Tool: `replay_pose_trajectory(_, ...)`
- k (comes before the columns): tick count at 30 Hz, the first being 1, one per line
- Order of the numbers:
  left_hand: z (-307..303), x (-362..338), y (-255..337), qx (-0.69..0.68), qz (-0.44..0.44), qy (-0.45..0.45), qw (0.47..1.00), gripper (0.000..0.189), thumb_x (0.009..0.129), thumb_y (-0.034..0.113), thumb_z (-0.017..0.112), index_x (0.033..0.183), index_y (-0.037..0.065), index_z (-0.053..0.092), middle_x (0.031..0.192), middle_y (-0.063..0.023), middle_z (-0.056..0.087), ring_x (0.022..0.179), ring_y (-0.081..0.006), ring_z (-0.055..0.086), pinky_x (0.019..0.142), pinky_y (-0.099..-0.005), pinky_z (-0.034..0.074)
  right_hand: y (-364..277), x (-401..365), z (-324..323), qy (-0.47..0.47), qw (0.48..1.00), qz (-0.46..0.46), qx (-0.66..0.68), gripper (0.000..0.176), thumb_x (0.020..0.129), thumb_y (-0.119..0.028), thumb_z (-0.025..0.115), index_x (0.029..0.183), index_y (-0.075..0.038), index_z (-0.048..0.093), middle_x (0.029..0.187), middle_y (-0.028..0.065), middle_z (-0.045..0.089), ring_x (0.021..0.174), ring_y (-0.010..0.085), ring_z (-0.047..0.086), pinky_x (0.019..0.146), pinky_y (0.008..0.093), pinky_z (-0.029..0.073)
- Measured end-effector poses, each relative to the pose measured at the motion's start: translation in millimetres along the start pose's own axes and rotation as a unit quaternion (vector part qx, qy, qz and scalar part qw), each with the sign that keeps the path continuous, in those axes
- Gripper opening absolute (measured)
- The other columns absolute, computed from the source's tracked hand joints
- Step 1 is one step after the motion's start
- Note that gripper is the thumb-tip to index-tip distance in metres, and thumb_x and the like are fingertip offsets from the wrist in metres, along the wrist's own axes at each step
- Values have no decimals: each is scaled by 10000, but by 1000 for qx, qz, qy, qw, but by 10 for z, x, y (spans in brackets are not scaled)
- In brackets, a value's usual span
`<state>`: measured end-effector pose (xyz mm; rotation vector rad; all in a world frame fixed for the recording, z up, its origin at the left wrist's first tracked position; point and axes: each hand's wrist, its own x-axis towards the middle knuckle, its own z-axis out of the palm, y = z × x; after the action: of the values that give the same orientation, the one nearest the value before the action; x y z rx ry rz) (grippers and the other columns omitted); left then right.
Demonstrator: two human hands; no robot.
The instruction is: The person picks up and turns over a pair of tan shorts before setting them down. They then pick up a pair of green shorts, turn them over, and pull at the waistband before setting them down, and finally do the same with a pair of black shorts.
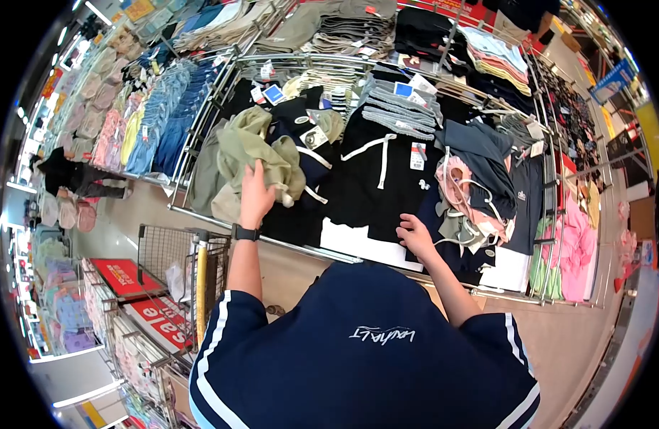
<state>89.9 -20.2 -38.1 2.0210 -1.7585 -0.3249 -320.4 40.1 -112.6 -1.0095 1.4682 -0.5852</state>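
Observation:
My left hand point(256, 194) grips a crumpled olive-green garment point(254, 139), bunched up at the left front of the display rack. Its fingertips lie partly among the folds. My right hand point(413, 236) is over the rack's front edge, fingers loosely bent and apart, holding nothing. Just beyond it lie black drawstring shorts point(369, 164) with white cords and a white sheet point(365, 243). To its right is a heap with a pink garment point(462, 189) and a dark grey garment point(480, 146). Folded grey clothes point(397, 107) are stacked behind the shorts.
Metal rails point(322, 252) edge the rack. A wire cart point(168, 254) with a yellow handle and red sale signs point(161, 322) stand at the left. Denim garments point(158, 118) hang beyond. Pink clothes point(576, 236) hang at the right. Another person point(72, 175) is at the far left.

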Motion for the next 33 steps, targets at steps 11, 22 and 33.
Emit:
replay_pose_trajectory(11,811,-662,-52,-20,41,-113,993,687,838,229,677,1423,29,379,1429,-308,366,1289,-468,388,1068,-450,352,704,113,221,84,880,-52,-465,877,718,-262,779,1428,-76,299,1418,252,305,1131,424,520,879,482,510)
replay_pose_trajectory(22,1183,-1004,756,-192,146,-233,942,443,849,204,668,1221,-16,572,1159,-213,627,1087,-368,591,933,-395,474,852,769,258,23,883,-68,-463,212,874,-98,483,1049,1,550,995,244,633,925,390,648,792,484,534)
replay_pose_trajectory(33,1788,-1263,711,-131,219,-351,901,399,886,260,605,1190,2,608,1118,-226,645,985,-367,634,856,-400,501,698,693,572,87,958,19,-274,563,820,-421,651,1045,85,549,1028,311,637,981,439,632,833,476,524)
